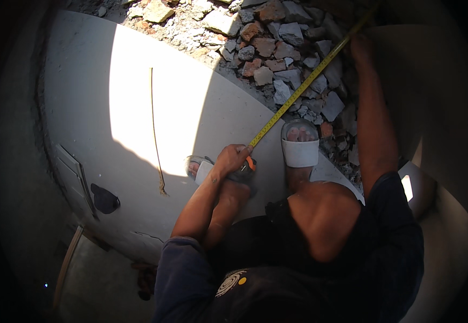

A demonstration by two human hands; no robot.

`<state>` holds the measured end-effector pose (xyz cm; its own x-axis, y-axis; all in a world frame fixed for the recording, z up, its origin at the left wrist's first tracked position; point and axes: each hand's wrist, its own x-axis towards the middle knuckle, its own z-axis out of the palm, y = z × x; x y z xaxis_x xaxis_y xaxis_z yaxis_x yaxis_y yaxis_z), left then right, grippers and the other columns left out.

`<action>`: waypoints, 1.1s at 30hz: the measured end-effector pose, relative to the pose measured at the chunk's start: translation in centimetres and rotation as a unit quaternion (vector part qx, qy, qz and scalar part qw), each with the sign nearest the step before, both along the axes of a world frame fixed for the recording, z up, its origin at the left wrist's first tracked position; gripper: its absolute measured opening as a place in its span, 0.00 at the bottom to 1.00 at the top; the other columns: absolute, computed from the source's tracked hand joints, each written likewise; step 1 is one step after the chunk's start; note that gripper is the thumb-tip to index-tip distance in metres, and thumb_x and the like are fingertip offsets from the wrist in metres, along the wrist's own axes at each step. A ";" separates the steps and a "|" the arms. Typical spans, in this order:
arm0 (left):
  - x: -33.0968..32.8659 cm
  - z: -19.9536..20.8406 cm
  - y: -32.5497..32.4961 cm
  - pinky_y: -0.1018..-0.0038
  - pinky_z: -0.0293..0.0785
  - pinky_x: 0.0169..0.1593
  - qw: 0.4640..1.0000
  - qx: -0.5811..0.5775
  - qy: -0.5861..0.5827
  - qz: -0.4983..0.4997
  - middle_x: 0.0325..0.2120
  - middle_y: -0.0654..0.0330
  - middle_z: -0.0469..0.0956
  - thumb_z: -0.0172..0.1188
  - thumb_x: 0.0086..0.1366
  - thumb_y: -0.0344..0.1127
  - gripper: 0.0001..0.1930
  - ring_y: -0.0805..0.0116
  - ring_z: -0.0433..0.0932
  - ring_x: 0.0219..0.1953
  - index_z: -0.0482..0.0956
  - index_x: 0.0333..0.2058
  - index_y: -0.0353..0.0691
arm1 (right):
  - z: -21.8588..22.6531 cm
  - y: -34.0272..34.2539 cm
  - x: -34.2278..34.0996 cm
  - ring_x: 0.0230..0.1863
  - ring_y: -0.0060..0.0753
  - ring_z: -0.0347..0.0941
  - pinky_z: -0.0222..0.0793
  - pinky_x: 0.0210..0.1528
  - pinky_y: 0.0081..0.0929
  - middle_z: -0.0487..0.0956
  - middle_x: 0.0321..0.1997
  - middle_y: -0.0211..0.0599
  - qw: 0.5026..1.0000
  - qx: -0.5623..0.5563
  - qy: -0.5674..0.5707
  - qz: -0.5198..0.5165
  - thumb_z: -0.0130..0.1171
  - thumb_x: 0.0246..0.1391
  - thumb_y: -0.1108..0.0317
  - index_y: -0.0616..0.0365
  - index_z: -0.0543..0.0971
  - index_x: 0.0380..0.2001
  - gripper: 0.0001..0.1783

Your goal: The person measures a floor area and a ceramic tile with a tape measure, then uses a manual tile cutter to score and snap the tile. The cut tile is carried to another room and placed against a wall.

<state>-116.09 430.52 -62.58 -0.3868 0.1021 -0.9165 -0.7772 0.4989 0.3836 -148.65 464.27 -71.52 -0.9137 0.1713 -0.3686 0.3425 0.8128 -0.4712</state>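
My left hand [233,160] is closed around the case of a tape measure [244,170], dark with an orange part, low over the pale board by my feet. Its yellow blade [298,90] runs out taut, up and to the right across the board's edge and over the rubble. At the far right my right arm is stretched out, and my right hand [360,47] grips the blade in shadow; its fingers are only partly visible. Beyond that hand the blade continues into the dark.
Broken brick and concrete rubble [263,46] lies along the far edge of the large pale board [83,107] I squat on. A thin brown cord or stick [155,126] rests on it. To the left are a dark cap [105,198], narrow strips [72,161] and a wooden batten [68,264].
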 end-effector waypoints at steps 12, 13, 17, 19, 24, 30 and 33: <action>0.2 -0.4 -0.2 0.72 0.68 0.31 1.000 0.008 0.003 -0.001 0.16 0.57 0.74 0.50 0.63 0.49 0.22 0.70 0.72 0.22 0.79 0.27 0.33 | -2.0 1.2 -0.2 0.29 0.30 0.72 0.69 0.31 0.31 0.76 0.29 0.38 0.997 -0.026 0.052 0.053 0.47 0.57 0.57 0.62 0.75 0.33 0.17; 0.3 -0.4 -0.3 0.72 0.69 0.31 1.000 0.006 -0.002 -0.007 0.16 0.57 0.74 0.50 0.63 0.50 0.22 0.69 0.72 0.22 0.79 0.27 0.33 | -2.3 1.4 -0.2 0.29 0.30 0.72 0.69 0.31 0.31 0.76 0.29 0.38 0.996 -0.031 0.061 0.055 0.47 0.57 0.57 0.62 0.75 0.33 0.17; 0.6 -0.9 -0.5 0.71 0.69 0.32 1.000 0.005 0.012 -0.020 0.17 0.57 0.75 0.50 0.63 0.50 0.22 0.68 0.74 0.23 0.79 0.27 0.34 | -2.5 2.0 -0.2 0.39 0.46 0.74 0.69 0.43 0.40 0.77 0.36 0.48 0.998 0.001 0.028 0.052 0.50 0.52 0.64 0.60 0.75 0.36 0.13; 0.7 -1.3 -0.5 0.72 0.69 0.34 1.000 0.008 -0.007 -0.025 0.18 0.56 0.76 0.50 0.62 0.50 0.22 0.67 0.74 0.25 0.80 0.27 0.33 | -2.4 2.1 -0.1 0.42 0.50 0.74 0.69 0.46 0.41 0.77 0.39 0.50 0.998 0.038 0.028 0.052 0.50 0.51 0.66 0.60 0.75 0.37 0.13; 0.1 0.0 -1.7 0.66 0.69 0.36 1.000 0.026 0.002 0.009 0.18 0.49 0.74 0.50 0.61 0.52 0.22 0.56 0.75 0.25 0.78 0.26 0.36 | 0.1 0.0 -0.2 0.33 0.31 0.72 0.71 0.31 0.28 0.76 0.35 0.35 0.980 -0.031 0.191 0.035 0.47 0.59 0.57 0.59 0.74 0.42 0.18; -1.3 13.4 -8.0 0.72 0.70 0.40 0.993 0.088 -0.016 0.072 0.25 0.56 0.78 0.53 0.61 0.46 0.19 0.67 0.76 0.31 0.79 0.32 0.33 | 16.6 -7.1 0.3 0.25 0.23 0.72 0.72 0.27 0.22 0.74 0.27 0.32 0.957 -0.231 -0.076 -0.160 0.48 0.58 0.60 0.58 0.74 0.32 0.13; -0.6 24.4 -10.0 0.74 0.71 0.41 0.982 0.150 0.033 0.112 0.29 0.56 0.80 0.52 0.62 0.43 0.19 0.70 0.77 0.34 0.79 0.36 0.30 | 28.7 -11.1 2.1 0.23 0.22 0.72 0.72 0.26 0.21 0.74 0.24 0.30 0.953 -0.258 -0.078 -0.139 0.49 0.58 0.59 0.58 0.74 0.31 0.13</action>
<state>-116.67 420.56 -38.19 -0.4884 0.2699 -0.8298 -0.8224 0.1755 0.5411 -146.55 453.21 -42.86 -0.7871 0.1581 -0.5963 0.6089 0.3538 -0.7100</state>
